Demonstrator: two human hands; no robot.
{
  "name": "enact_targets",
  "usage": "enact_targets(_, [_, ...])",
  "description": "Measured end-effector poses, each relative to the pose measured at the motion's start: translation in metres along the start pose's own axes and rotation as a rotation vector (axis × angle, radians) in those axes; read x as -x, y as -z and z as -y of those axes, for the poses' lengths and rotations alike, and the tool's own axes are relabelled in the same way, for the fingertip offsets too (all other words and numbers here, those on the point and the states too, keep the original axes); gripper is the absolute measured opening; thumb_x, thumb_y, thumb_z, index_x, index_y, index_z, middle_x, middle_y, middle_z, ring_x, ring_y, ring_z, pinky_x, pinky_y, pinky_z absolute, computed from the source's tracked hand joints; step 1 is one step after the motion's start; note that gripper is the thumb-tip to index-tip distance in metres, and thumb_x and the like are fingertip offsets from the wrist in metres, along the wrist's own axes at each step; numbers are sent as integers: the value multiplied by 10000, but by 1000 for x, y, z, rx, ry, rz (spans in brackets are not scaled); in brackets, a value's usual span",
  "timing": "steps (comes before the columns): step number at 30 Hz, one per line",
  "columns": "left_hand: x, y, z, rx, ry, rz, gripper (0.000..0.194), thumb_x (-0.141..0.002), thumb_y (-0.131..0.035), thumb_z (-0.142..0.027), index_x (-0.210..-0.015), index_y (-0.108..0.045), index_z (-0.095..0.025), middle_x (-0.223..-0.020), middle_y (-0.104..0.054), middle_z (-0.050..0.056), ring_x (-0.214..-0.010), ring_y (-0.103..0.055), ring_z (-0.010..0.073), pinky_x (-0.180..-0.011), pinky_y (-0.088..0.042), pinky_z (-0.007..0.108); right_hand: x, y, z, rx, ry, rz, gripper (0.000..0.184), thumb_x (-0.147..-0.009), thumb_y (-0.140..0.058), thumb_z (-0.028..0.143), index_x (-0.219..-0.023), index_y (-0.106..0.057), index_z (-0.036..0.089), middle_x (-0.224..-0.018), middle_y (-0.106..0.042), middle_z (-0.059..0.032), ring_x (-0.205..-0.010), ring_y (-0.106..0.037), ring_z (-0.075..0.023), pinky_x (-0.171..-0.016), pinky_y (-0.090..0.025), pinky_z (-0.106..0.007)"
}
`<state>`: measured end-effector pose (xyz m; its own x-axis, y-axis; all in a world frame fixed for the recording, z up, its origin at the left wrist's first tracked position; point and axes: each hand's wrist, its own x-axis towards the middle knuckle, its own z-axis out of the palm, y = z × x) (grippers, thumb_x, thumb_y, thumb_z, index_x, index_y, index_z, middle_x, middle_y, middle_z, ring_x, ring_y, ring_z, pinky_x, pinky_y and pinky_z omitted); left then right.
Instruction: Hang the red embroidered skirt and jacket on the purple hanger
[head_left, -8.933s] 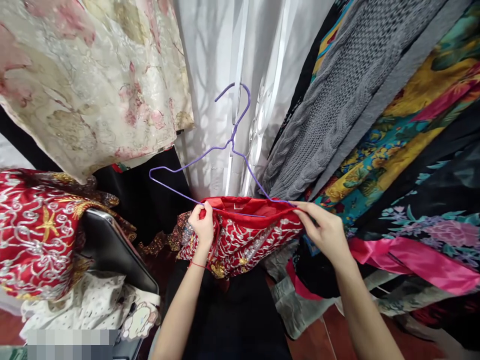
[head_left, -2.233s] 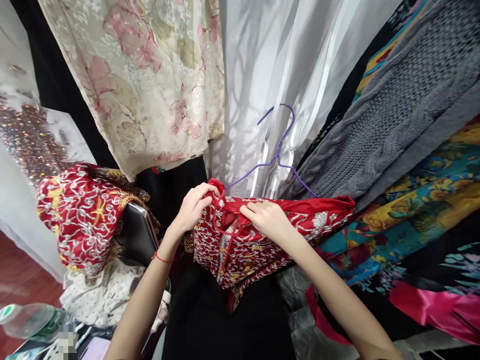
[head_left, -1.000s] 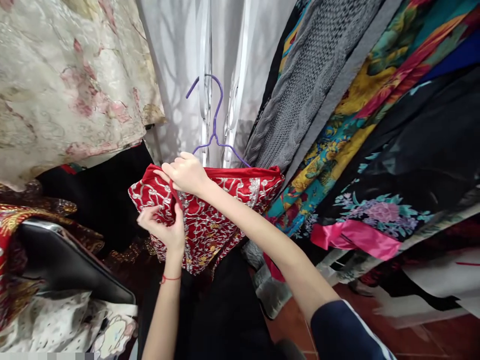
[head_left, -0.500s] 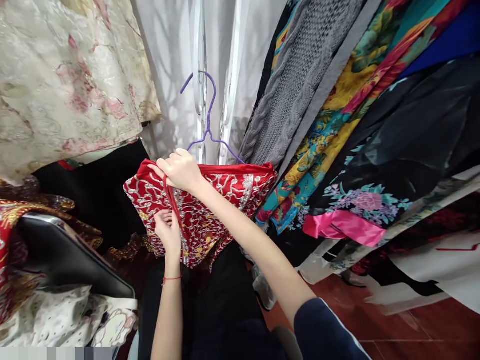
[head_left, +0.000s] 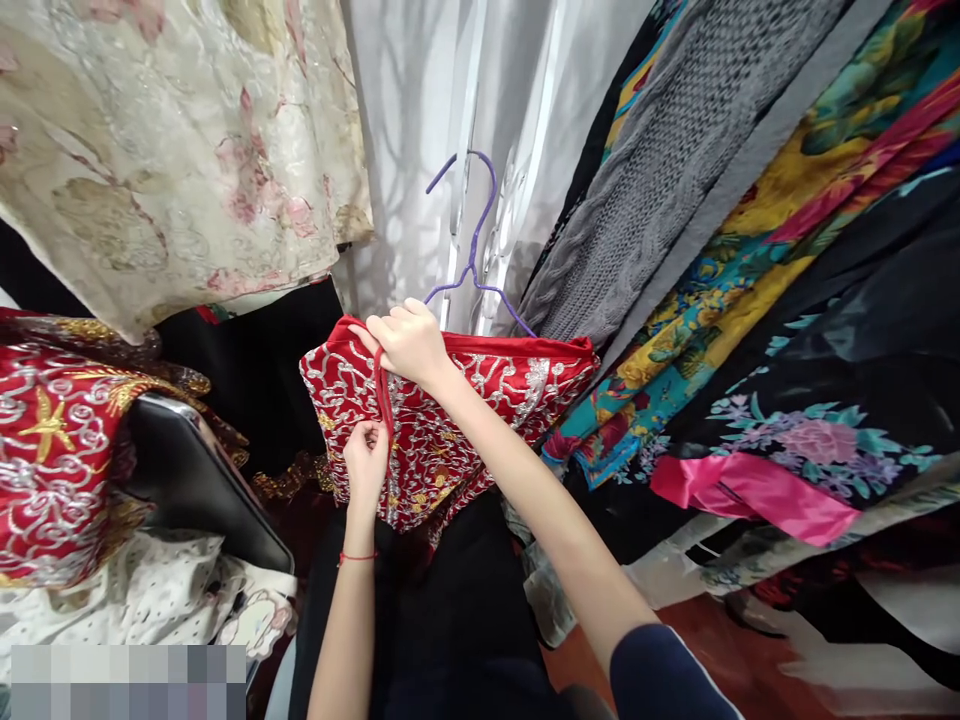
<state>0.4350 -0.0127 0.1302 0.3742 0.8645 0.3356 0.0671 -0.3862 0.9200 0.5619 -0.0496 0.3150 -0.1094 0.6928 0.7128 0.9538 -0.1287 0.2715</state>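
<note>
A red garment (head_left: 480, 400) with silver and gold embroidery hangs in front of me, its top edge over a purple wire hanger (head_left: 472, 270). My right hand (head_left: 411, 345) is closed on the garment's top edge, left of the hanger's neck. From it a narrow red strip (head_left: 383, 390) of the garment runs down to my left hand (head_left: 366, 462). My left hand, with a thin red cord at the wrist, is closed in a pinch at the strip's lower end. The hanger's lower part is hidden inside the garment, and its hook is free of any rail.
A cream floral garment (head_left: 187, 170) hangs at the upper left. Below it, more red embroidered cloth (head_left: 52, 450) drapes over a dark chair back (head_left: 202, 480). On the right hang a grey cable knit (head_left: 690, 150), a colourful floral cloth (head_left: 675, 330) and black clothing with a pink ribbon (head_left: 757, 490).
The view has turned left, so everything sits further right. My left hand has closed into a pinch at the red strip, its fingers looser before. My right hand keeps its hold.
</note>
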Motion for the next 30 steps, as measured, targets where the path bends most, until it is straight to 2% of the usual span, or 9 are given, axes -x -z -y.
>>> enact_targets(4, [-2, 4, -2, 195, 179, 131, 266, -749, -627, -436, -788, -664, -175, -661, -646, 9, -619, -595, 159, -643, -466, 274, 1, -2, 0, -5, -3, -13, 577, -1064, -278, 504, -800, -663, 166, -646, -639, -36, -642, -499, -167, -717, -300, -333])
enact_targets(7, [-6, 6, -10, 366, 273, 97, 330, -674, -695, -458, -791, -692, -149, -687, -687, 41, -671, -650, 183, -679, -506, 293, 1, -4, -1, -14, -5, -39, 558, -1066, -296, 487, -783, -655, 168, -630, -627, -31, -624, -479, -165, -709, -292, -336])
enact_targets(10, [-9, 10, -22, 375, 300, 30, 332, -638, -716, -437, -785, -703, -140, -700, -703, 52, -669, -650, 184, -640, -506, 286, 1, -6, -1, -14, 3, -66, 543, -1069, -308, 468, -772, -649, 168, -624, -626, -29, -616, -466, -162, -702, -282, -336])
enact_targets(17, [8, 22, -69, 340, 140, -14, 244, -716, -697, -391, -765, -711, -153, -723, -703, 32, -673, -618, 162, -658, -489, 271, 2, -10, -2, 10, 27, -127, 546, -1071, -325, 457, -747, -653, 164, -617, -629, -29, -617, -462, -159, -690, -258, -334])
enact_targets(20, [14, 24, -91, 330, 77, -33, 222, -768, -674, -389, -759, -698, -169, -695, -669, 10, -645, -583, 143, -635, -461, 255, 3, -11, -3, 12, 34, -138, 546, -1068, -337, 460, -738, -658, 166, -610, -628, -28, -612, -458, -159, -688, -254, -339])
enact_targets(22, [13, 22, -98, 310, 30, -30, 204, -801, -656, -381, -774, -686, -181, -704, -656, 3, -657, -583, 140, -652, -459, 252, 5, -10, -4, 10, 34, -136, 545, -1067, -341, 463, -737, -659, 168, -607, -626, -29, -612, -459, -160, -689, -254, -342])
enact_targets(24, [7, 19, -94, 291, 8, -20, 190, -811, -651, -371, -824, -688, -185, -771, -679, 14, -719, -612, 150, -711, -475, 260, 6, -10, -4, 6, 35, -140, 541, -1066, -344, 461, -737, -658, 169, -608, -625, -29, -614, -460, -161, -689, -254, -343])
enact_targets(26, [-2, 13, -81, 295, 30, -10, 188, -783, -662, -356, -852, -687, -183, -830, -702, 29, -766, -631, 160, -758, -484, 272, 5, -10, -2, 6, 36, -155, 537, -1066, -347, 456, -733, -657, 170, -609, -627, -31, -614, -461, -162, -686, -253, -345])
enact_targets(30, [-18, 4, -46, 363, 108, -20, 171, -714, -659, -352, -734, -641, -183, -719, -658, 7, -683, -578, 143, -695, -462, 261, 3, -12, 2, 2, 24, -172, 533, -1066, -350, 450, -732, -655, 168, -607, -623, -32, -617, -462, -165, -686, -255, -346])
